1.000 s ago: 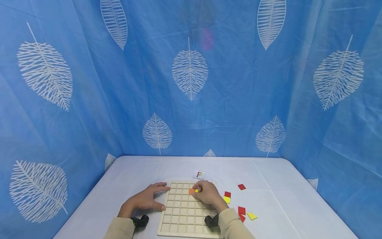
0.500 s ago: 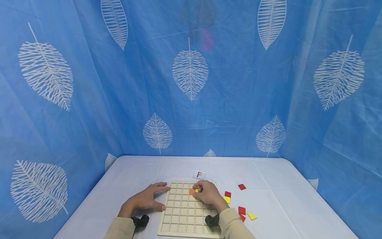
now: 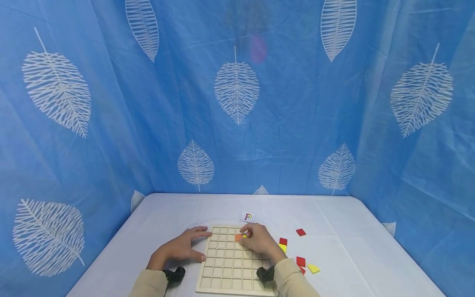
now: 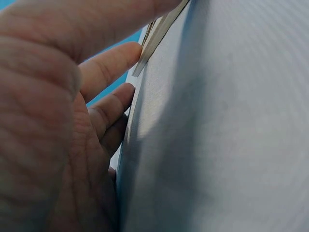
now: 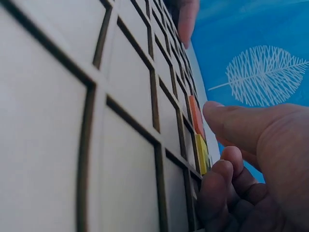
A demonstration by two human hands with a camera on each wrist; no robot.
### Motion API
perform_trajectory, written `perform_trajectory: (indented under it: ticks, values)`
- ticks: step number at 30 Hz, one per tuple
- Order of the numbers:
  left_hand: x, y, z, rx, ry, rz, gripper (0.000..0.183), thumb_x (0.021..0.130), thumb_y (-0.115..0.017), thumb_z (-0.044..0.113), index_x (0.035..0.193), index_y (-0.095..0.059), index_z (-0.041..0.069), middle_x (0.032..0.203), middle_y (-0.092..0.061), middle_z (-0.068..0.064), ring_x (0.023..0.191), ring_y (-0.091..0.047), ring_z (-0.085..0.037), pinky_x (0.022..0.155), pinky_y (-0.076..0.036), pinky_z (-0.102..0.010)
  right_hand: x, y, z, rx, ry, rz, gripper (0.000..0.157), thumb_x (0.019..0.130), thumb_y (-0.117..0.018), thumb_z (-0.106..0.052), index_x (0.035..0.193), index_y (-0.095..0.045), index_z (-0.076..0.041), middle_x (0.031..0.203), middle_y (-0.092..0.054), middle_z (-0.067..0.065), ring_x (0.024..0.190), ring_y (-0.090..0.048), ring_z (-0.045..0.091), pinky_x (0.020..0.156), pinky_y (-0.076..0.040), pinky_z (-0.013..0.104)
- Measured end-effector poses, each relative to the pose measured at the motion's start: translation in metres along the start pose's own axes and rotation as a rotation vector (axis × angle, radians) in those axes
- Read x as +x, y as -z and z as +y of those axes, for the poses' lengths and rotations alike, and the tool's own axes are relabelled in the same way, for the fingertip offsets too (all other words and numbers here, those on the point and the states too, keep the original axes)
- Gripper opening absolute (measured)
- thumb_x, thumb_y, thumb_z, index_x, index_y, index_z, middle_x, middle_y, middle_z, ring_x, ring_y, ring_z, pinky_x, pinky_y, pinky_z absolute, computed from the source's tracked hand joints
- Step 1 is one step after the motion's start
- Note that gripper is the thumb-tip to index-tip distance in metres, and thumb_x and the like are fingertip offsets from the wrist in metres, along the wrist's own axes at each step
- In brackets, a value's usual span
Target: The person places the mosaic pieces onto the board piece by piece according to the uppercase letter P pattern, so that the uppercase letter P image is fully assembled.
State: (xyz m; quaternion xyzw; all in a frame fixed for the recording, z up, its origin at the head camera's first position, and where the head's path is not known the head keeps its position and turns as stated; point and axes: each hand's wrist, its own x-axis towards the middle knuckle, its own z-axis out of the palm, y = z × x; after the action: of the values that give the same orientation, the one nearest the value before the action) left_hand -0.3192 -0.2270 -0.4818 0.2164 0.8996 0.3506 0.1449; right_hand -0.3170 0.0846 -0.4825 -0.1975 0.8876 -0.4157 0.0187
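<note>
A pale wooden board with a grid of square recesses lies on the table. My right hand is over its upper right part, thumb and index finger apart, the other fingers curled. Below them an orange tile and a yellow tile sit side by side in the grid. In the right wrist view, the thumb is close to the orange tile, and curled fingers lie beside the yellow tile. My left hand spans the board's left edge with thumb and fingers spread, fingertips touching the rim.
Right of the board lie red tiles and yellow tiles, some overlapping. A lone red tile is farther back. Beyond the board's far edge is a small pattern card. Blue leaf-print cloth encloses the white table.
My right hand has shifted slightly away and to the right, and its thumb and index finger look a little farther apart. The left hand and board stay put.
</note>
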Motion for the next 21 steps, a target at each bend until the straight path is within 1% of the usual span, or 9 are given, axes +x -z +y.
perform_trajectory:
  ticks: [2, 6, 9, 13, 16, 21]
  values:
    - [0.0, 0.0, -0.001, 0.0, -0.002, -0.002, 0.082, 0.075, -0.085, 0.045, 0.147, -0.052, 0.026, 0.162, -0.032, -0.012, 0.151, -0.02, -0.047, 0.113, -0.017, -0.076, 0.0, 0.002, 0.0, 0.015, 0.015, -0.001, 0.03, 0.091, -0.073, -0.017, 0.117, -0.069, -0.004, 0.08, -0.054, 0.001, 0.063, -0.042, 0.01, 0.057, -0.038, 0.025]
    - [0.0, 0.0, -0.001, -0.01, 0.001, -0.002, 0.081, 0.075, -0.085, 0.045, 0.147, -0.052, 0.026, 0.163, -0.031, -0.012, 0.151, -0.02, -0.047, 0.113, -0.017, -0.076, -0.001, 0.006, -0.002, 0.031, 0.02, -0.004, 0.029, 0.093, -0.07, -0.017, 0.119, -0.069, -0.004, 0.082, -0.056, 0.001, 0.062, -0.042, 0.008, 0.055, -0.039, 0.023]
    - [0.0, 0.0, -0.001, -0.018, 0.001, -0.005, 0.081, 0.075, -0.085, 0.044, 0.147, -0.052, 0.026, 0.163, -0.031, -0.013, 0.151, -0.019, -0.047, 0.113, -0.017, -0.076, -0.002, 0.01, -0.005, 0.03, 0.021, -0.001, 0.03, 0.094, -0.07, -0.019, 0.12, -0.068, -0.005, 0.084, -0.057, 0.0, 0.063, -0.044, 0.007, 0.055, -0.04, 0.023]
    - [0.001, 0.0, -0.002, -0.007, 0.005, -0.003, 0.082, 0.074, -0.085, 0.046, 0.147, -0.052, 0.026, 0.163, -0.032, -0.011, 0.151, -0.02, -0.046, 0.114, -0.017, -0.075, -0.005, 0.019, -0.01, 0.035, 0.055, 0.024, 0.032, 0.094, -0.071, -0.021, 0.12, -0.068, -0.003, 0.084, -0.056, 0.001, 0.063, -0.045, 0.007, 0.054, -0.04, 0.022]
    - [0.001, -0.001, -0.003, 0.005, 0.012, 0.001, 0.083, 0.073, -0.085, 0.048, 0.147, -0.053, 0.027, 0.162, -0.032, -0.01, 0.151, -0.021, -0.045, 0.115, -0.018, -0.074, -0.006, 0.026, -0.013, 0.04, 0.062, 0.05, 0.03, 0.093, -0.072, -0.021, 0.118, -0.068, -0.005, 0.085, -0.055, 0.001, 0.065, -0.047, 0.008, 0.054, -0.041, 0.022]
    - [0.0, -0.002, -0.002, 0.002, 0.025, 0.0, 0.083, 0.073, -0.085, 0.048, 0.147, -0.053, 0.028, 0.163, -0.032, -0.011, 0.151, -0.02, -0.045, 0.115, -0.017, -0.074, -0.01, 0.037, -0.018, 0.013, 0.052, 0.07, 0.027, 0.093, -0.072, -0.025, 0.117, -0.069, -0.014, 0.087, -0.055, 0.0, 0.069, -0.05, 0.01, 0.054, -0.043, 0.023]
